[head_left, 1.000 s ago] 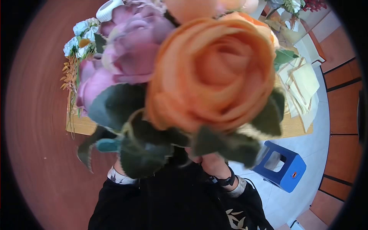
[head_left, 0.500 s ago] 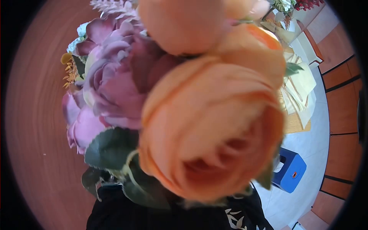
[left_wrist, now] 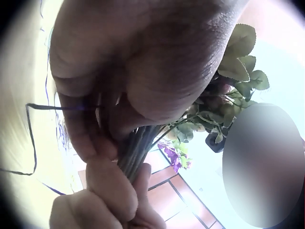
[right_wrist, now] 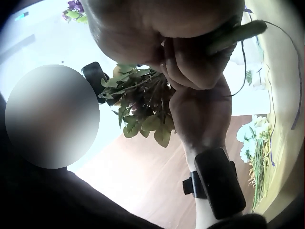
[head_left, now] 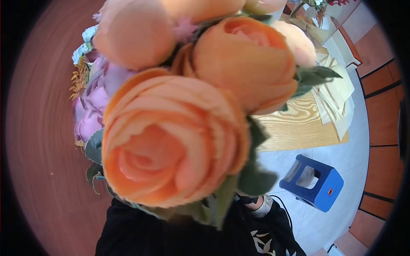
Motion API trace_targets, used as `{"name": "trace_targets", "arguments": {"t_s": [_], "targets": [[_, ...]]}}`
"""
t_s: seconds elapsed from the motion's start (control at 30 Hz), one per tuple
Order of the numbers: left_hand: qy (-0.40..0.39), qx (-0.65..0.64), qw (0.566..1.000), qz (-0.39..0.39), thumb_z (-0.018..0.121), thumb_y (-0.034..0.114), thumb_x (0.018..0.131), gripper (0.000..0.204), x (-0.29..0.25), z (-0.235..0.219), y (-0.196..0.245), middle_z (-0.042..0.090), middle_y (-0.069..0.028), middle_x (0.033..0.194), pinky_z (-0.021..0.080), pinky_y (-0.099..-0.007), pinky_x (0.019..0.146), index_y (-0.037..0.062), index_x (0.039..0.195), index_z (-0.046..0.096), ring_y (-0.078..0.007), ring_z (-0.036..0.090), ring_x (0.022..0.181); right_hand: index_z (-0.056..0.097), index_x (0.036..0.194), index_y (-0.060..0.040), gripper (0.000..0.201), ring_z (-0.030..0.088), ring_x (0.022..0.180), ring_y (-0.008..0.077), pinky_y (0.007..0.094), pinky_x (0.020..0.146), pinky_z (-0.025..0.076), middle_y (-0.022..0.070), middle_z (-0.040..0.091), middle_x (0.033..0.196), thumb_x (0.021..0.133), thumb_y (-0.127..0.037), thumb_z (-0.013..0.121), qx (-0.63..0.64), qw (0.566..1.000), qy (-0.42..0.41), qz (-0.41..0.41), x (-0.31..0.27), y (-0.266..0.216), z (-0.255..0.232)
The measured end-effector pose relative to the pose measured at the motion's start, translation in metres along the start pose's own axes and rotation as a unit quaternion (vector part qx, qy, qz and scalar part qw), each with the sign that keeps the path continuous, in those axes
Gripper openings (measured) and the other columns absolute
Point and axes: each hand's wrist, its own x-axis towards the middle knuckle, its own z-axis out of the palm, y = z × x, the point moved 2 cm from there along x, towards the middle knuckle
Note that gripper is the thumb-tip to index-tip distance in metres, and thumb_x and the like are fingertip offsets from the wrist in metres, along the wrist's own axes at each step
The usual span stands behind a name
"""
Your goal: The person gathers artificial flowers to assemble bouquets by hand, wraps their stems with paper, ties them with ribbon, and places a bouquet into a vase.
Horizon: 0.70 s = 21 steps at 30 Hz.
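A bouquet of orange roses point(head_left: 171, 145) and purple flowers point(head_left: 96, 98) fills the middle of the head view, hiding both hands. In the left wrist view the left hand point(left_wrist: 143, 57) has its fingers curled round the bundled stems point(left_wrist: 136, 150), and just below it the right hand point(left_wrist: 90, 200) grips the lower stems. Leaves point(right_wrist: 143, 105) spread beside the hands in the right wrist view, where the right hand point(right_wrist: 167, 33) is curled with the stem ends point(right_wrist: 243, 32) poking out. A thin dark strand point(left_wrist: 32, 138) runs from near the left hand.
Behind the bouquet is a wooden table point(head_left: 294, 128) with cream wrapping sheets point(head_left: 337, 94) on its right and pale blue flowers point(head_left: 87, 34) at its left. A blue stool point(head_left: 324, 187) stands on the floor to the right.
The bouquet has turned and shifted left: the large orange rose has moved left, a second orange rose shows behind it, and the purple flowers are more hidden. The stool and table are uncovered again.
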Motion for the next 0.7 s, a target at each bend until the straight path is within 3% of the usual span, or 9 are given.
{"name": "trace_targets", "arguments": {"t_s": [0.07, 0.1, 0.13, 0.23, 0.27, 0.3, 0.5, 0.63, 0.7], "targets": [[0.0, 0.006, 1.0, -0.011, 0.063, 0.013, 0.082, 0.022, 0.0, 0.0, -0.007, 0.062, -0.0066, 0.088, 0.047, -0.024, 0.073, 0.0004, 0.1, 0.06, -0.0121, 0.058, 0.083, 0.001, 0.14, -0.0013, 0.068, 0.037, 0.06, 0.0052, 0.0175, 0.051, 0.032, 0.0092, 0.031, 0.139, 0.092, -0.02, 0.044, -0.029, 0.998, 0.056, -0.001, -0.003, 0.003, 0.002], [0.001, 0.009, 1.0, -0.016, 0.063, 0.013, 0.082, 0.021, -0.001, 0.0, -0.01, 0.062, -0.0067, 0.089, 0.047, -0.024, 0.073, 0.0004, 0.1, 0.06, -0.0121, 0.058, 0.083, 0.001, 0.141, -0.0025, 0.067, 0.037, 0.058, 0.0044, 0.0176, 0.049, 0.031, 0.0098, 0.046, 0.124, 0.093, -0.022, 0.044, -0.219, 0.972, 0.078, -0.017, -0.004, 0.002, -0.001], [0.002, 0.012, 1.0, -0.022, 0.062, 0.012, 0.083, 0.021, -0.001, -0.001, -0.014, 0.063, -0.0067, 0.089, 0.047, -0.024, 0.073, 0.0003, 0.1, 0.06, -0.0121, 0.058, 0.083, 0.001, 0.141, -0.0025, 0.067, 0.037, 0.058, 0.0044, 0.0176, 0.049, 0.031, 0.0098, 0.046, 0.124, 0.093, -0.022, 0.044, -0.219, 0.973, 0.078, -0.016, -0.005, 0.001, -0.003], [-0.001, 0.025, 1.0, 0.004, 0.06, 0.009, 0.083, 0.018, 0.001, -0.006, -0.027, 0.063, -0.0069, 0.088, 0.047, -0.0242, 0.074, -0.0004, 0.098, 0.06, -0.0121, 0.058, 0.082, 0.013, 0.141, -0.0042, 0.059, 0.033, 0.052, 0.003, 0.0158, 0.045, 0.026, 0.0003, 0.05, 0.077, 0.094, -0.023, 0.043, -0.071, 0.986, 0.14, 0.063, -0.008, 0.001, -0.007], [-0.008, 0.036, 0.999, 0.038, 0.058, 0.007, 0.084, 0.015, 0.004, -0.009, -0.036, 0.063, -0.0071, 0.087, 0.048, -0.0244, 0.075, -0.001, 0.097, 0.06, -0.012, 0.059, 0.081, 0.018, 0.14, -0.0044, 0.055, 0.032, 0.052, 0.0032, 0.0157, 0.044, 0.025, -0.0005, 0.047, 0.073, 0.094, -0.023, 0.042, -0.08, 0.982, 0.17, -0.033, -0.006, 0.004, -0.007], [-0.015, 0.046, 0.996, 0.071, 0.056, 0.004, 0.084, 0.013, 0.005, -0.01, -0.042, 0.063, -0.0072, 0.086, 0.049, -0.0246, 0.075, -0.0017, 0.095, 0.06, -0.012, 0.059, 0.08, 0.016, 0.14, -0.0046, 0.057, 0.033, 0.052, 0.0033, 0.0159, 0.043, 0.025, -0.0006, 0.046, 0.07, 0.094, -0.024, 0.043, 0.031, 0.985, 0.165, 0.049, -0.007, -0.003, -0.011], [0.066, 0.362, 0.911, 0.188, 0.057, 0.008, 0.085, 0.01, 0.003, -0.01, -0.05, 0.061, -0.0043, 0.079, 0.045, -0.0226, 0.067, 0.0023, 0.09, 0.064, -0.0083, 0.055, 0.075, 0.042, 0.124, -0.0005, 0.04, 0.036, 0.052, 0.0034, 0.0167, 0.044, 0.027, -0.0008, 0.045, 0.066, 0.093, -0.026, 0.045, -0.018, 0.98, 0.191, 0.05, -0.015, 0.009, -0.018], [0.03, 0.228, 0.965, 0.128, 0.058, 0.011, 0.085, 0.01, -0.008, -0.001, 0.002, 0.057, -0.0005, 0.07, 0.041, -0.0204, 0.059, 0.0034, 0.087, 0.064, -0.0049, 0.052, 0.068, 0.048, 0.116, 0.0005, 0.035, 0.038, 0.052, 0.0033, 0.0165, 0.045, 0.029, -0.0011, 0.047, 0.065, 0.093, -0.026, 0.046, -0.117, 0.968, 0.22, 0.034, -0.012, 0.001, -0.017], [-0.026, 0.199, 0.977, 0.076, 0.057, 0.013, 0.086, 0.011, -0.019, 0.003, 0.018, 0.053, 0.0031, 0.061, 0.035, -0.0186, 0.051, 0.004, 0.086, 0.064, -0.0026, 0.048, 0.059, 0.047, 0.119, 0.0007, 0.036, 0.038, 0.052, 0.0033, 0.0165, 0.046, 0.03, -0.0011, 0.047, 0.065, 0.093, -0.025, 0.046, -0.201, 0.954, 0.216, -0.057, -0.008, -0.003, -0.014]]}}
